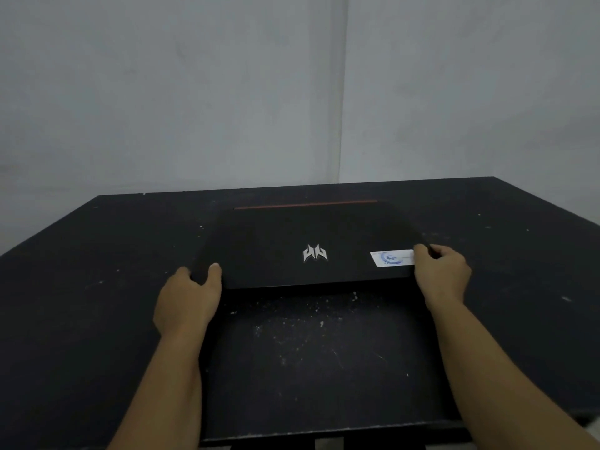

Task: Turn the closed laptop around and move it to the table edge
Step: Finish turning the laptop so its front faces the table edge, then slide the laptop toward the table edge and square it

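Observation:
A closed black laptop [276, 241] lies on the dark table [97, 271], a silver logo at the lid's centre and a white sticker [391, 258] near its right corner. A red strip runs along its far edge. My left hand [191, 297] grips the near left corner, thumb on the lid. My right hand [441, 274] grips the near right corner beside the sticker. The near edge looks slightly raised, casting a shadow on the table.
The table's scuffed, dusty surface spreads between my forearms to its near edge [324, 433]. A pale wall corner [341, 125] rises just behind the far table edge.

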